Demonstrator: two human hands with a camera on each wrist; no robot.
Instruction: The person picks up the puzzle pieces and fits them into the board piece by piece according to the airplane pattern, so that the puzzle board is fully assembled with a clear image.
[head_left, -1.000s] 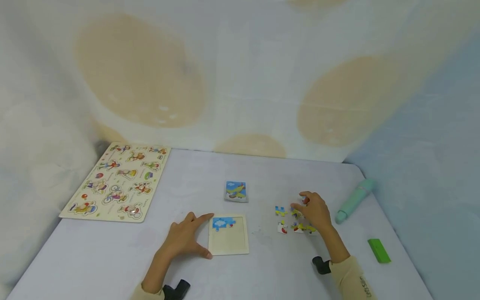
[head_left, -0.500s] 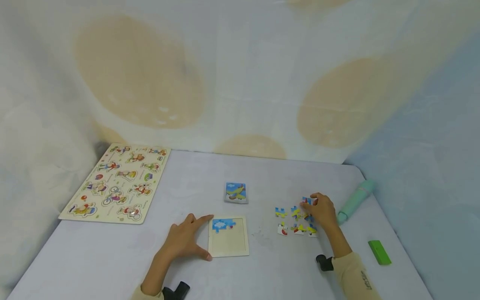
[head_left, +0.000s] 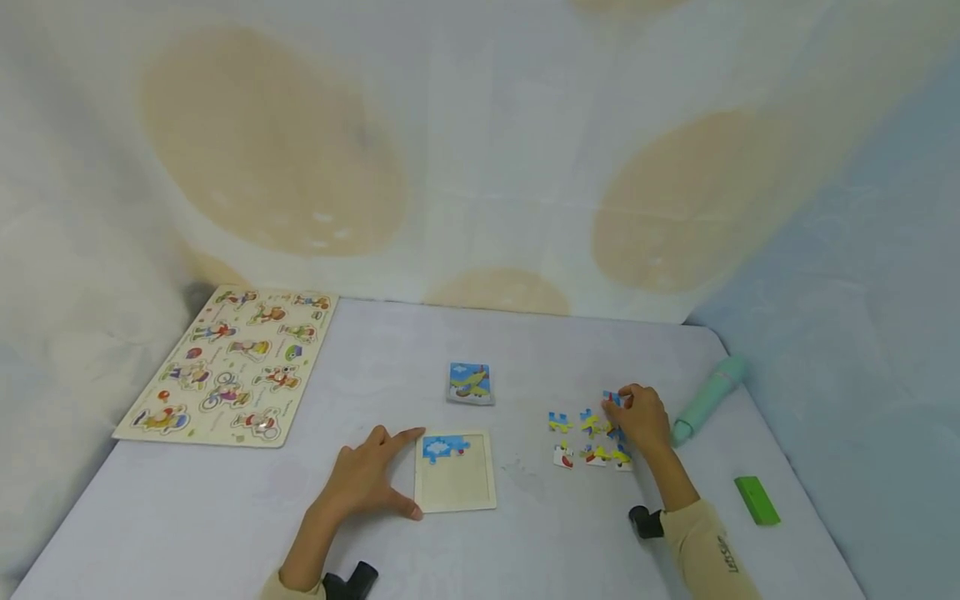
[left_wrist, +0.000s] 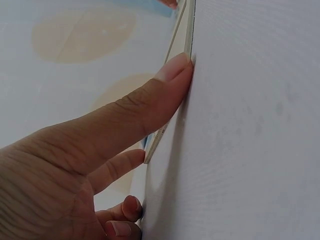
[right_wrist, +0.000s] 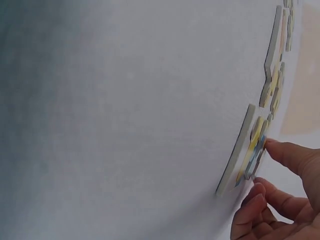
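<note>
In the head view my left hand (head_left: 367, 475) holds the left side of a small square puzzle tray (head_left: 457, 490), thumb at the near corner, index finger at the far one. Joined blue puzzle pieces (head_left: 444, 447) with a cloud lie in the tray's upper left. The left wrist view shows my thumb (left_wrist: 172, 75) against the tray's edge. My right hand (head_left: 643, 419) pinches a blue and red puzzle piece (head_left: 611, 397) between thumb and fingertip, at the back right of several loose puzzle pieces (head_left: 589, 422). The hand partly covers that piece and a blue one below it.
Behind the tray lies a small picture (head_left: 470, 383) of a yellow plane. A large peg-puzzle board (head_left: 232, 367) lies at the back left. Beyond my right hand are a mint-green cylinder (head_left: 708, 400) and a green block (head_left: 757, 500) near the table's right edge.
My right hand has moved a little to the right over the loose pieces, uncovering several of them, and its fingers have closed on the blue and red piece. The left hand stays on the tray.
</note>
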